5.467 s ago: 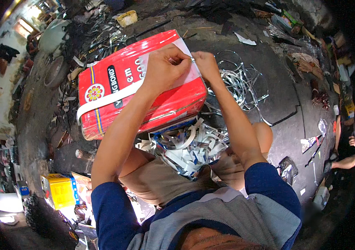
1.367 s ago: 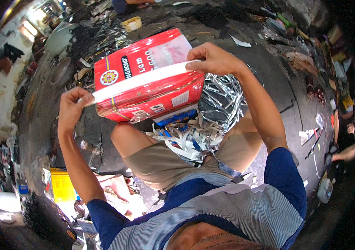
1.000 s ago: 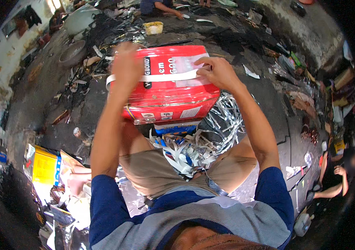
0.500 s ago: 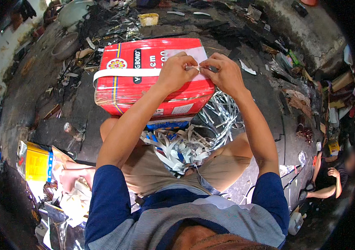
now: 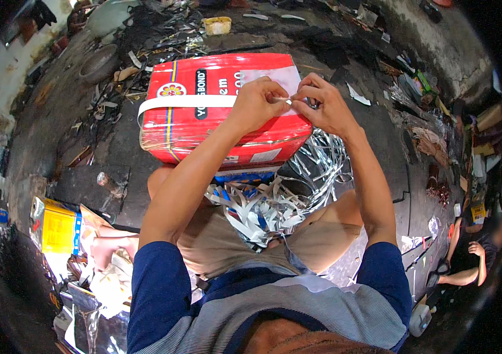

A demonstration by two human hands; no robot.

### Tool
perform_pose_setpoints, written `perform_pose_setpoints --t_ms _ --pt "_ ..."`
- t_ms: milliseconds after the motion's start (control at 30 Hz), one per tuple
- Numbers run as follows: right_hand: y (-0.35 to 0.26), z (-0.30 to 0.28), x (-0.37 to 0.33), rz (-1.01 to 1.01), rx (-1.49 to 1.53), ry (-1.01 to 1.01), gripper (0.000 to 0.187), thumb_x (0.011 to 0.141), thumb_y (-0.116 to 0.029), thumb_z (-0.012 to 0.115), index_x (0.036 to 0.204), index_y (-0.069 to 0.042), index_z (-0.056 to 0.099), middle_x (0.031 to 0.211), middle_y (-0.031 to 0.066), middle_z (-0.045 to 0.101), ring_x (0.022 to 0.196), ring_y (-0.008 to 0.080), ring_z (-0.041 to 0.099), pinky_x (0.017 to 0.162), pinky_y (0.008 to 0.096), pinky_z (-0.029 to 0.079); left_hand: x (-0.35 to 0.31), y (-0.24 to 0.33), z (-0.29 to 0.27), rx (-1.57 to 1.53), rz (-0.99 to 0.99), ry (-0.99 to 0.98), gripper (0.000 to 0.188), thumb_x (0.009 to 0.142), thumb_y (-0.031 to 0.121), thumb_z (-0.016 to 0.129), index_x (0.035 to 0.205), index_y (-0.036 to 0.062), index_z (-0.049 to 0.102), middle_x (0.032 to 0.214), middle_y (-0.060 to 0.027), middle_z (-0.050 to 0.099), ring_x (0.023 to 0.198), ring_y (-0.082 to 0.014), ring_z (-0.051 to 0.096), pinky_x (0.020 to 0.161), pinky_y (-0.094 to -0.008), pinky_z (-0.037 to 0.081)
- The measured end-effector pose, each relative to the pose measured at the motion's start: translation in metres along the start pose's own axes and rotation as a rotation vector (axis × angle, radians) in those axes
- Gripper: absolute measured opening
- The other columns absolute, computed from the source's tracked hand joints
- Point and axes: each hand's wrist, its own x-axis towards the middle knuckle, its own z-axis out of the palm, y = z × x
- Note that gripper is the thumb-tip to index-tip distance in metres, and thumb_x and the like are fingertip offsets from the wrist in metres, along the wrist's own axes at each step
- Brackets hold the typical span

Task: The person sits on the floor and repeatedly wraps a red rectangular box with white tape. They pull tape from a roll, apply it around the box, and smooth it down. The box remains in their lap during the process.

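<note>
A red carton (image 5: 215, 133) wrapped in clear film stands in front of me. Across its top runs a flat white strip (image 5: 186, 101), looping over the left edge. My left hand (image 5: 258, 105) pinches the strip's right end above the carton. Close beside it, my right hand (image 5: 322, 103) is closed in a pinch on the same small white end; the fingertips nearly touch. A pale sheet (image 5: 274, 75) lies on the carton top behind my hands. A heap of cut white and silvery strips (image 5: 260, 215) rests between my legs, below the carton.
Shiny silver strips (image 5: 327, 162) trail on the floor right of the carton. A yellow tin (image 5: 59, 227) and crumpled wrapping (image 5: 109, 277) sit at my left. A yellow tub (image 5: 217, 25) lies at the back among scraps. Another person (image 5: 469, 259) sits at the far right.
The whole view has shifted slightly, so everything appears a little further right. My fingers have moved a little at the strip's end, and my right hand's fingers are more bent.
</note>
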Motion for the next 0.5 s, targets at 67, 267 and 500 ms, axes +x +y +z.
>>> perform_pose_setpoints --t_ms 67,267,500 --pt "-0.001 0.002 0.001 0.001 0.008 0.040 0.012 0.083 -0.011 0.076 0.091 -0.004 0.074 0.097 0.0078 0.060 0.087 0.0215 0.063 0.072 0.0324 0.049 0.001 -0.001 -0.001 0.005 0.023 0.020 0.023 0.078 0.016 0.082 0.095 0.0015 0.076 0.083 -0.0099 0.066 0.072 -0.0181 0.064 0.066 -0.0320 0.051" --pt "0.002 0.012 -0.005 0.106 0.064 0.161 0.013 0.082 -0.012 0.078 0.093 -0.005 0.077 0.098 0.0050 0.061 0.080 0.0146 0.058 0.068 0.0292 0.047 0.000 0.002 0.001 0.096 0.076 0.030 0.014 0.081 0.016 0.075 0.089 0.0040 0.077 0.086 -0.0120 0.068 0.074 -0.0269 0.068 0.067 -0.0378 0.053" --pt "0.001 0.030 -0.010 0.245 0.115 0.296 0.014 0.080 -0.014 0.079 0.086 -0.003 0.072 0.090 0.0068 0.062 0.073 0.0173 0.059 0.066 0.0314 0.049 -0.001 0.005 0.005 0.136 0.084 0.049 0.012 0.081 0.016 0.072 0.084 0.0055 0.077 0.084 -0.0100 0.068 0.072 -0.0277 0.068 0.067 -0.0391 0.054"
